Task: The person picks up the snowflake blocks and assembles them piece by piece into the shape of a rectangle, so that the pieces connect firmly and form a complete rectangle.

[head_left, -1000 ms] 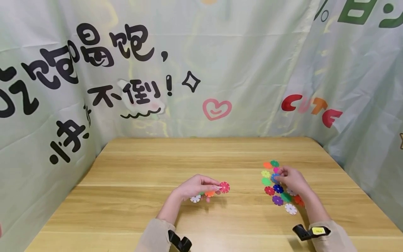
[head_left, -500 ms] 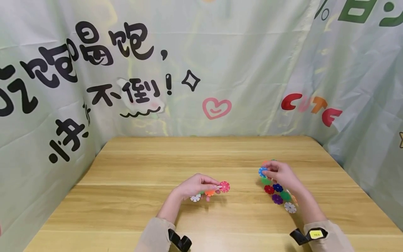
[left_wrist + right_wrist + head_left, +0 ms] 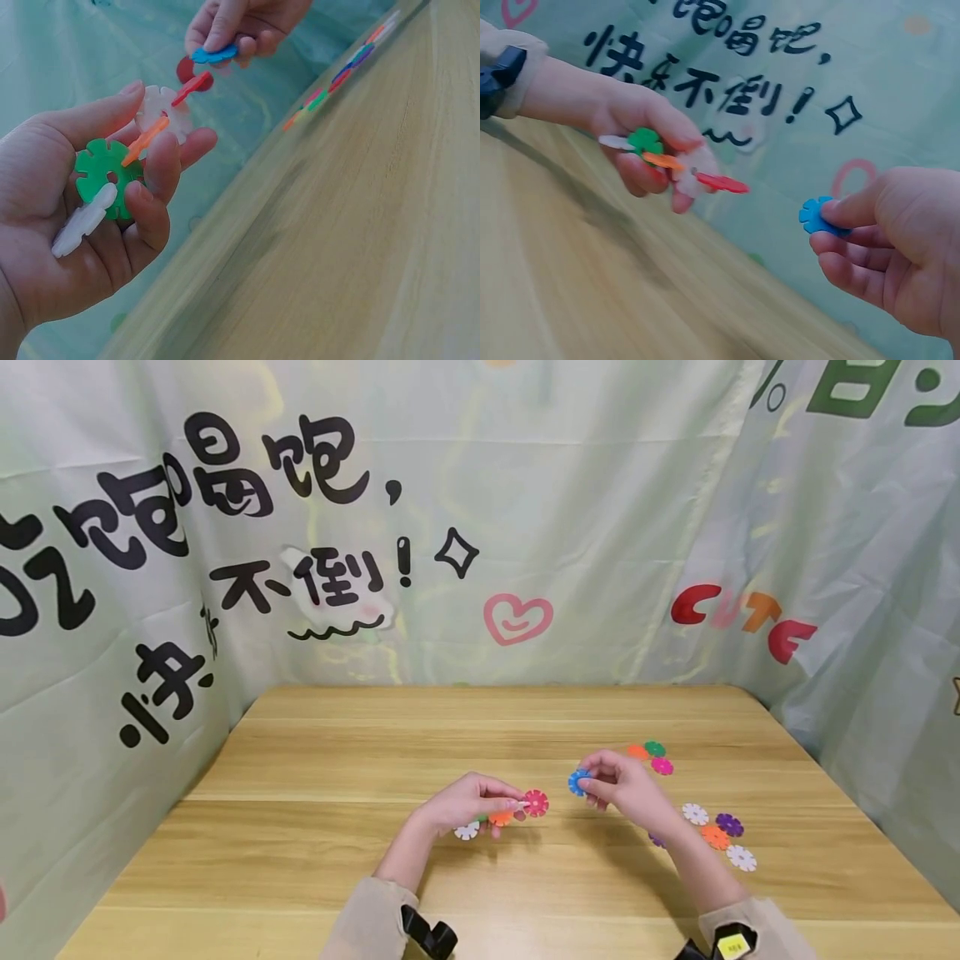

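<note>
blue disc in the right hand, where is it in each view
Head: blue disc right of centre, below the middle, in the right hand.
Left wrist: blue disc near the top, slightly left of centre.
Right wrist: blue disc right of centre, just below mid-height.
Shared landmark: the red disc ending the chain in the left hand.

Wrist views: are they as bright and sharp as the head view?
Head: brighter, pale glare on the near table, soft shadow below the right hand; left wrist: dimmer, linked discs clear enough to tell apart; right wrist: dimmer too, table blurred, blue disc legible.
</note>
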`<state>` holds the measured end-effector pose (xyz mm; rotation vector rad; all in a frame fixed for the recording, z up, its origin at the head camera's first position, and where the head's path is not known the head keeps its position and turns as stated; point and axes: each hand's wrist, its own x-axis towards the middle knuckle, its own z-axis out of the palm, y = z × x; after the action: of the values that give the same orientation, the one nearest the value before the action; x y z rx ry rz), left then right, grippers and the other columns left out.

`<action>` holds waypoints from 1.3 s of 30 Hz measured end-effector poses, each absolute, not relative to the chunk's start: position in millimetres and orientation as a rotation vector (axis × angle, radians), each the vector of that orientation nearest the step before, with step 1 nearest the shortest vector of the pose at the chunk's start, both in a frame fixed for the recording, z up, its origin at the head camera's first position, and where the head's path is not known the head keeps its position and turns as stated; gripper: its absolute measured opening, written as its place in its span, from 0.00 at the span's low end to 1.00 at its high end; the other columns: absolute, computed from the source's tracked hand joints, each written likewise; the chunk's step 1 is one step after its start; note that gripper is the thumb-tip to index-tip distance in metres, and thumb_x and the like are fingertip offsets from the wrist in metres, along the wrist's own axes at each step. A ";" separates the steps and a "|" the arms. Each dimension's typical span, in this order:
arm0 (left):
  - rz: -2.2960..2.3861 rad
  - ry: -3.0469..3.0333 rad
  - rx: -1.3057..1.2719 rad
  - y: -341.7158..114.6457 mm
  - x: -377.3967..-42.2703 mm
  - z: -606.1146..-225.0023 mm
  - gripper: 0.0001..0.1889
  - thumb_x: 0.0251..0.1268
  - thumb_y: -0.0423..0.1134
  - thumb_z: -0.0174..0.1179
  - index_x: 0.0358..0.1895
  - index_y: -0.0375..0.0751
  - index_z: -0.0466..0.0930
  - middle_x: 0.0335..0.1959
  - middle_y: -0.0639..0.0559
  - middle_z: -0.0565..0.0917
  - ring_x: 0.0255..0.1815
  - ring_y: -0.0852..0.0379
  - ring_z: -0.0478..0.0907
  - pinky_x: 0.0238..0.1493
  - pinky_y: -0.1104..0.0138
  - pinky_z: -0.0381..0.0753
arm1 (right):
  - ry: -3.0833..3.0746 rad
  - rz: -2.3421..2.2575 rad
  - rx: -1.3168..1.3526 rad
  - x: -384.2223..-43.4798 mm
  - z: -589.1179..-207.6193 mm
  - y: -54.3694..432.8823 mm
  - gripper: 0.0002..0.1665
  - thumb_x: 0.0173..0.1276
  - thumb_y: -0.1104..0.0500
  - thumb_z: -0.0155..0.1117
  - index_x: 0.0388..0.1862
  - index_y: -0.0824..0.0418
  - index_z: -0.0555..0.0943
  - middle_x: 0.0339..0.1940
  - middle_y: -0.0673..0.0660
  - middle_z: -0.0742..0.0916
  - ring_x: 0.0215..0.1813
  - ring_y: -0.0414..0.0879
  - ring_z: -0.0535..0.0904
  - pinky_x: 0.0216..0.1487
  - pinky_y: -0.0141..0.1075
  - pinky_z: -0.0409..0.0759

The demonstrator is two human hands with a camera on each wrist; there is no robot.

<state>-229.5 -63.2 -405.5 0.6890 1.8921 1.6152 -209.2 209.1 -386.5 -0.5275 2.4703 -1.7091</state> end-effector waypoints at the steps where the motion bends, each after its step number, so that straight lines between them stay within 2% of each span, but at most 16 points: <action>1: 1.616 1.894 0.689 -63.1 -229.6 -405.6 0.15 0.67 0.36 0.55 0.52 0.32 0.78 0.38 0.42 0.84 0.17 0.61 0.76 0.19 0.72 0.72 | 2.464 -1.719 -0.533 -208.2 -386.6 206.8 0.11 0.64 0.64 0.61 0.41 0.71 0.74 0.30 0.71 0.80 0.28 0.58 0.78 0.26 0.38 0.80; 5: 1.617 1.900 0.686 -63.2 -229.1 -405.2 0.15 0.66 0.36 0.56 0.52 0.33 0.79 0.38 0.40 0.84 0.17 0.60 0.76 0.19 0.71 0.72 | 2.428 -1.754 -0.555 -205.9 -388.3 200.6 0.09 0.64 0.67 0.60 0.40 0.71 0.73 0.31 0.70 0.80 0.29 0.58 0.79 0.27 0.39 0.81; 12: 1.614 1.912 0.689 -63.1 -229.1 -404.7 0.15 0.66 0.38 0.56 0.52 0.33 0.79 0.38 0.38 0.83 0.17 0.60 0.76 0.19 0.71 0.72 | 2.424 -1.710 -0.647 -202.9 -390.7 193.2 0.07 0.64 0.68 0.59 0.40 0.71 0.74 0.29 0.66 0.81 0.28 0.51 0.80 0.28 0.40 0.82; 18: 1.622 1.903 0.684 -62.7 -229.4 -404.7 0.15 0.67 0.37 0.55 0.52 0.33 0.78 0.38 0.36 0.83 0.17 0.59 0.75 0.19 0.71 0.72 | 2.457 -1.690 -0.673 -200.7 -391.5 188.7 0.07 0.64 0.68 0.60 0.40 0.69 0.75 0.28 0.62 0.82 0.29 0.56 0.80 0.27 0.39 0.82; 27: 1.620 1.895 0.689 -61.5 -229.5 -405.4 0.14 0.68 0.36 0.54 0.51 0.33 0.79 0.37 0.41 0.84 0.16 0.59 0.75 0.19 0.71 0.71 | 2.481 -1.710 -0.704 -199.7 -394.1 184.7 0.06 0.64 0.67 0.61 0.39 0.68 0.76 0.28 0.62 0.81 0.29 0.56 0.80 0.26 0.37 0.80; 34: 1.617 1.900 0.693 -61.7 -229.3 -405.4 0.14 0.68 0.35 0.53 0.51 0.32 0.79 0.36 0.41 0.84 0.16 0.60 0.75 0.19 0.71 0.72 | 2.547 -1.716 -0.743 -199.4 -399.2 183.7 0.03 0.64 0.68 0.60 0.36 0.67 0.77 0.24 0.63 0.82 0.24 0.50 0.78 0.20 0.31 0.74; 39: 1.618 1.895 0.689 -61.9 -229.9 -406.0 0.14 0.68 0.35 0.53 0.52 0.33 0.78 0.36 0.42 0.84 0.16 0.60 0.75 0.19 0.72 0.72 | 2.547 -1.730 -0.758 -198.9 -403.0 181.1 0.03 0.64 0.67 0.61 0.35 0.66 0.77 0.23 0.65 0.81 0.22 0.52 0.75 0.20 0.35 0.76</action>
<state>-229.9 -61.9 -406.0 0.6891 1.8953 1.6181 -198.9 181.1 -403.0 -0.7576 2.5472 -1.7300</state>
